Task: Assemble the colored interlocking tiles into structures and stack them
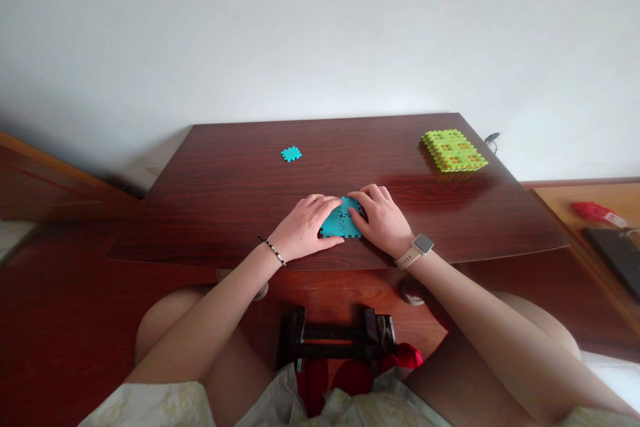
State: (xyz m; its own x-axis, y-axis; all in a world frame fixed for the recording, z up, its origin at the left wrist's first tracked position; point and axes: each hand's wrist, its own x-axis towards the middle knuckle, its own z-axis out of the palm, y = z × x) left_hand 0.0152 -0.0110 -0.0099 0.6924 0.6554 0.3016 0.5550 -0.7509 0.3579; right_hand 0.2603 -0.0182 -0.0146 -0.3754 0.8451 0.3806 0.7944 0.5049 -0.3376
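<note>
The left hand and right hand are close together, pressing the blue foam puzzle pieces near the desk front edge. They seem light, little soft; edges are good for holding.

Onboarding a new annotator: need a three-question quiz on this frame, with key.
1. Fill in the blank: the lime-green tile stack lies toward the person's ____ on the table.
2. True or false: the wristwatch is on the left wrist.
3. Multiple choice: what lies between the left hand and the right hand?
A) the joined teal tiles
B) the wristwatch
C) the lime-green tile stack

Key: 1 right; 2 false; 3 A
</note>
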